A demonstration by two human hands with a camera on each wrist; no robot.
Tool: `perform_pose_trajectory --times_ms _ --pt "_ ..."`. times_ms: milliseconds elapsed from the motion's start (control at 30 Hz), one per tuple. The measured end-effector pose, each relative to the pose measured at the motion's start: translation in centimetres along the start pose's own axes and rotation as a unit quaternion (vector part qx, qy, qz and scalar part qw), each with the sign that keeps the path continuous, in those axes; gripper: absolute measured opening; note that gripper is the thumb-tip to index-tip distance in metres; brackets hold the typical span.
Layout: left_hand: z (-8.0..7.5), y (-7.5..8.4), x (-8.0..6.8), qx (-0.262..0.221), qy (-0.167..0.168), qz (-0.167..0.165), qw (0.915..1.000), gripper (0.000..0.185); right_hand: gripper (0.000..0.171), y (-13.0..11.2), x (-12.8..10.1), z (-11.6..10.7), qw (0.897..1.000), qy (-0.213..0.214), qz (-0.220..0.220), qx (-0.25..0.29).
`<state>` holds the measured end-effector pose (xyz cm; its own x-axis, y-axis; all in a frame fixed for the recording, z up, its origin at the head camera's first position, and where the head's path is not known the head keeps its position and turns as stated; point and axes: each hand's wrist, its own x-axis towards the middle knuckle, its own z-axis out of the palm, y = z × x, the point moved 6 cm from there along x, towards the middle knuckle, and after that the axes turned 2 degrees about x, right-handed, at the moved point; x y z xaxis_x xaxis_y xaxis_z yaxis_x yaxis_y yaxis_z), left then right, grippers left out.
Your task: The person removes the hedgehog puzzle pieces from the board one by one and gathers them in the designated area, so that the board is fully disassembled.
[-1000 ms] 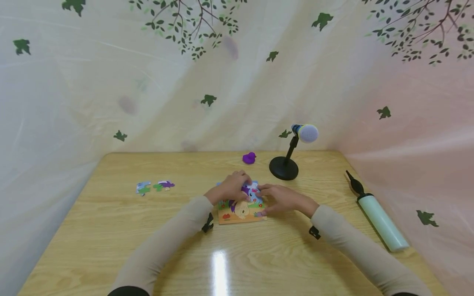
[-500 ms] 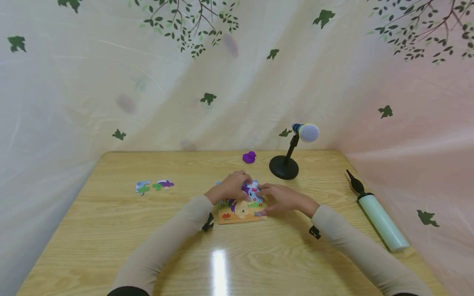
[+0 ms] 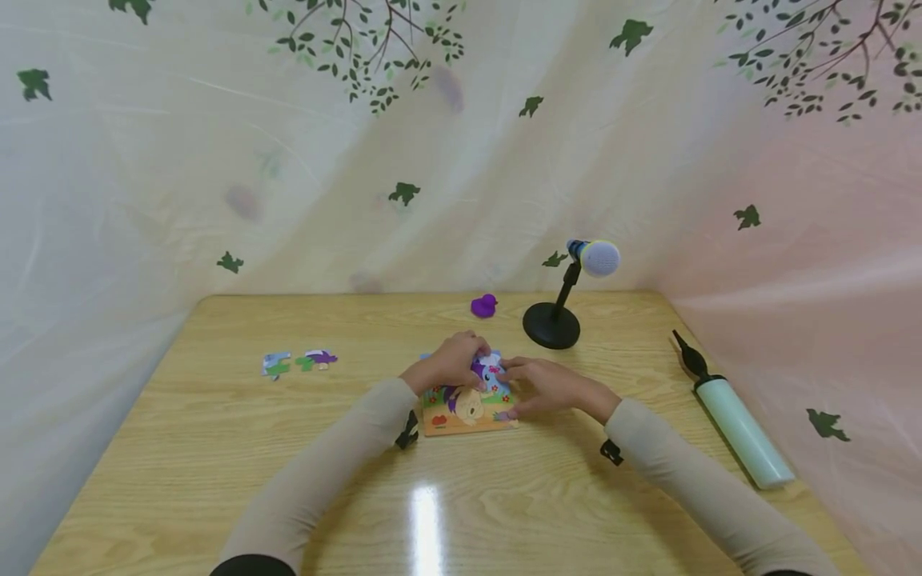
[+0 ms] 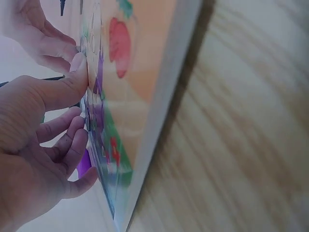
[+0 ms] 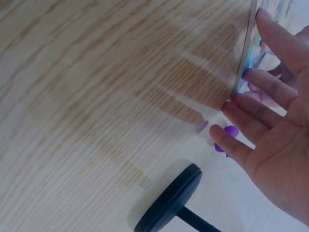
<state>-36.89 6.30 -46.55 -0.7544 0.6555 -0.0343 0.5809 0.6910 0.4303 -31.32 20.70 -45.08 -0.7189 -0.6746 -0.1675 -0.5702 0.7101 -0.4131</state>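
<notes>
A jigsaw puzzle board [image 3: 471, 424] with a cartoon pony picture lies on the table between both hands. My left hand [image 3: 452, 362] reaches over its upper left part. In the left wrist view, the left thumb [image 4: 72, 84] and loosely bent fingers touch the picture side; no separate piece shows between them. Along the right edge is my right hand [image 3: 551, 386], its fingers extended and their tips at the board's rim. The right wrist view shows the right thumb [image 5: 277, 36] by the board's face. Much of the puzzle's upper left is hidden under the left hand.
Two loose puzzle pieces lie to the left, a blue-green one [image 3: 275, 365] and a purple-green one [image 3: 317, 360]. Behind the board are a purple duck [image 3: 484, 306] and a microphone on a black stand [image 3: 551, 325]. A pale green hand pump [image 3: 743, 432] lies at right.
</notes>
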Motion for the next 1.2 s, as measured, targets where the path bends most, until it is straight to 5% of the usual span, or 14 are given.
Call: perform_pose_trajectory --times_ms 1200 --pt "-0.15 0.67 -0.44 -0.002 -0.024 -0.001 0.9997 0.06 0.062 -0.04 -0.57 -0.01 1.0 -0.01 -0.001 0.013"
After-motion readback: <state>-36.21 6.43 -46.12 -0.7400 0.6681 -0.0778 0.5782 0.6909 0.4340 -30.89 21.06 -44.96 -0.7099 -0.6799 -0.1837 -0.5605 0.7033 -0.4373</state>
